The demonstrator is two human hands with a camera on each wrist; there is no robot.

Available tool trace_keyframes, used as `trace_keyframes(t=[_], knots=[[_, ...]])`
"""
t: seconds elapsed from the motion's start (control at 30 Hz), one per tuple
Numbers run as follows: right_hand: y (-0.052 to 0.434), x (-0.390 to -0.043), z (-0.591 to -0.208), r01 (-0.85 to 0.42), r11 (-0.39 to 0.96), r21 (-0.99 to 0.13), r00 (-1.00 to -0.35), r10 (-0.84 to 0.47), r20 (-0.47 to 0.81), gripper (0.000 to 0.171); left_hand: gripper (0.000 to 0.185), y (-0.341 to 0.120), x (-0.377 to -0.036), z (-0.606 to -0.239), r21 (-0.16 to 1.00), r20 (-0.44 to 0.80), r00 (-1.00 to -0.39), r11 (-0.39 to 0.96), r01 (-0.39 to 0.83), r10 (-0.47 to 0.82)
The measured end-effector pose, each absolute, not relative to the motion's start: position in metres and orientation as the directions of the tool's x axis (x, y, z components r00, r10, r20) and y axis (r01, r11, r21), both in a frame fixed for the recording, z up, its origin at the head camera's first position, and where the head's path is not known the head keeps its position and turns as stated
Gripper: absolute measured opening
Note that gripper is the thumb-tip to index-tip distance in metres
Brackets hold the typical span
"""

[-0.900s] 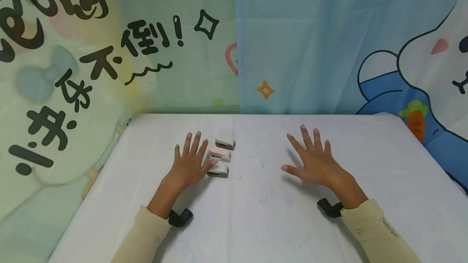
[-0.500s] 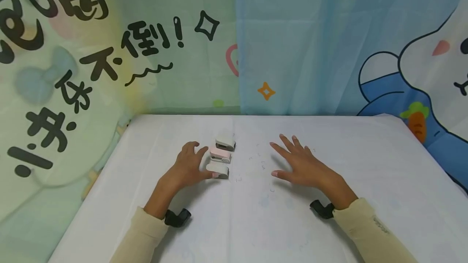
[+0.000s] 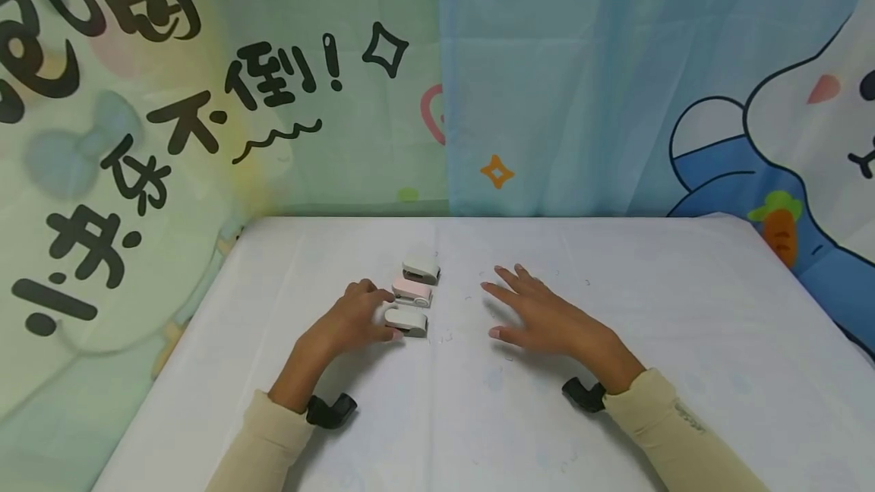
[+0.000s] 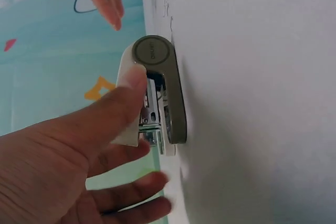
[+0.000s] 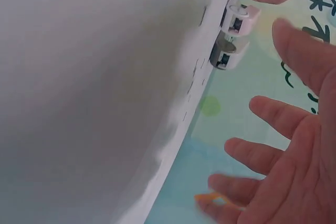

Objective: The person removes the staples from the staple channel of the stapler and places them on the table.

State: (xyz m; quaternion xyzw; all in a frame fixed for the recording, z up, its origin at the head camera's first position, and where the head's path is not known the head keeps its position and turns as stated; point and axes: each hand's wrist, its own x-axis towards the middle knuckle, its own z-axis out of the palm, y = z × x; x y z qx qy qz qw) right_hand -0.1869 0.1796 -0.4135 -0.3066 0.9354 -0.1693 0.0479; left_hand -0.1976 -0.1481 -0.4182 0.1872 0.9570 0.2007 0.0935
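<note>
Three small staplers stand in a row left of the table's middle: a white stapler point(image 3: 406, 321) nearest, a pink stapler point(image 3: 412, 292) behind it, and another white stapler point(image 3: 421, 272) farthest. My left hand point(image 3: 352, 321) is spread around the nearest one, thumb along its near side and index finger beyond its far side. From the left wrist, the thumb overlaps this stapler's body point(image 4: 177, 98); whether the fingers press on it I cannot tell. My right hand point(image 3: 550, 319) hovers over the table to the right, fingers spread, holding nothing.
The white-covered table point(image 3: 519, 431) has several loose staples scattered right of the staplers. A printed curtain point(image 3: 547, 82) hangs behind the table's far edge. Each wrist wears a black camera, as with the left wrist camera point(image 3: 331, 411).
My left hand's fingers have bent and come down around the nearest stapler. My right hand has moved left, toward the staplers. The staplers have stayed in place.
</note>
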Motion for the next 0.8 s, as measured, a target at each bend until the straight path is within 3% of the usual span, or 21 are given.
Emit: trace_keyframes(t=[0.43,0.8], knots=[[0.163,-0.191,-0.41,-0.608,0.695,-0.383,-0.761,-0.647,0.035,0.052,0.043,-0.142,-0.206,-0.428,0.503,-0.089,-0.87,0.776,0.381,0.485],[0.156,-0.192,-0.406,-0.639,0.649,-0.412,-0.728,-0.684,0.05,0.046,0.017,-0.135,-0.205,-0.428,0.544,-0.104,-0.85,0.745,0.387,0.517]])
